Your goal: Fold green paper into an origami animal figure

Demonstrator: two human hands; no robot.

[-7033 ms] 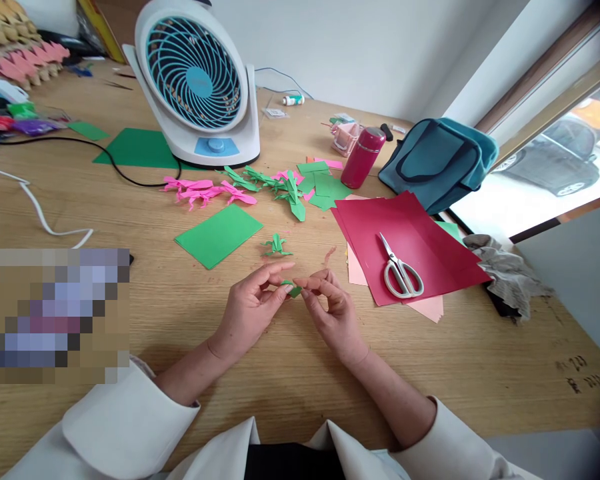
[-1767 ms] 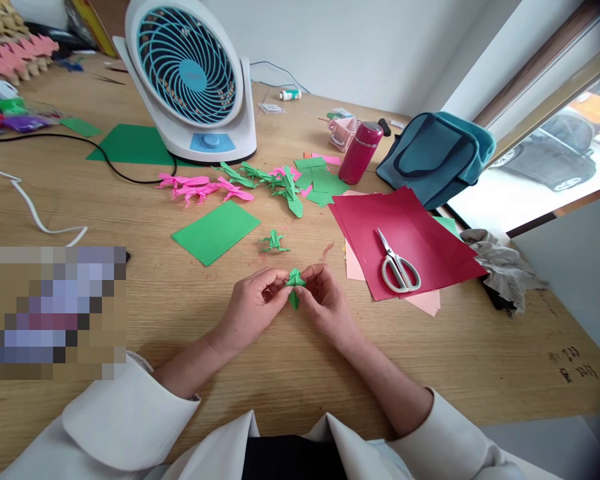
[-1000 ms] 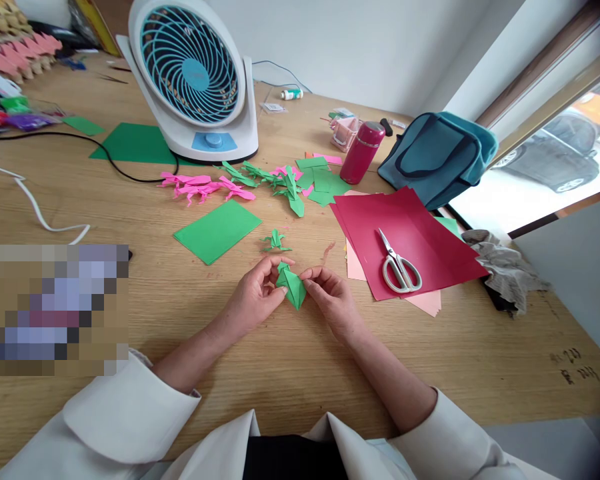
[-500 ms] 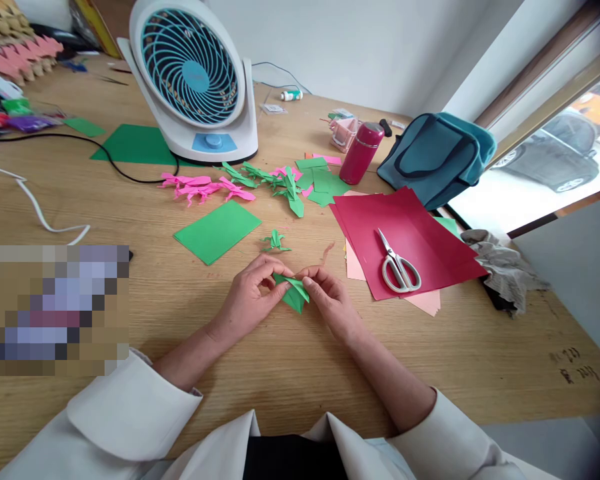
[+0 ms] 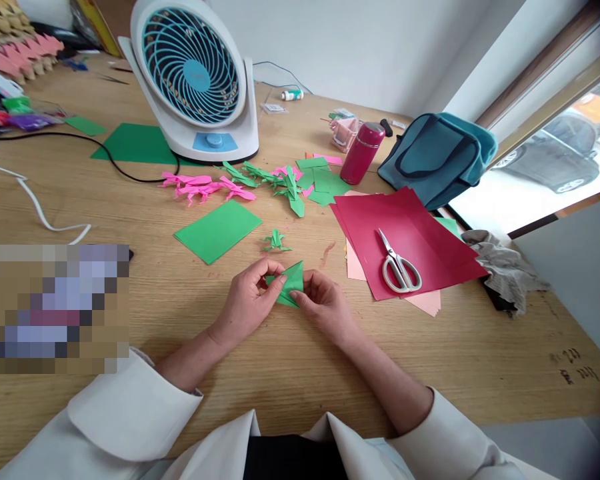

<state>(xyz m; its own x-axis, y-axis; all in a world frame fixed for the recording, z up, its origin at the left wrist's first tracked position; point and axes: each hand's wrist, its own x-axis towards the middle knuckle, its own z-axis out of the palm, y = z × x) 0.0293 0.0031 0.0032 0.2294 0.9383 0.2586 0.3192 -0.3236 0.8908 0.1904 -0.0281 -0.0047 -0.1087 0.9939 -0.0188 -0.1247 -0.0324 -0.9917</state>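
A piece of folded green paper (image 5: 292, 283) is held between both hands, low over the table, with a pointed flap standing up toward the far side. My left hand (image 5: 253, 293) pinches its left part between thumb and fingers. On the other side, my right hand (image 5: 327, 303) grips the right edge, its thumb pressed on the near face and the fingers behind. Just beyond the hands is a small green origami figure (image 5: 277, 241). Farther left lies a flat green paper rectangle (image 5: 219, 231).
White-handled scissors (image 5: 399, 267) rest on dark red sheets (image 5: 363, 230) at the right. Pink origami figures (image 5: 200, 187) and green ones (image 5: 293, 192) lie in front of a fan (image 5: 195, 77). A red flask (image 5: 363, 153) stands near a teal bag (image 5: 435, 157). A pixelated patch covers the left.
The folded paper's flap has come up into a tall point. My right thumb has shifted lower and left onto the paper's face; my left hand stays nearly in place.
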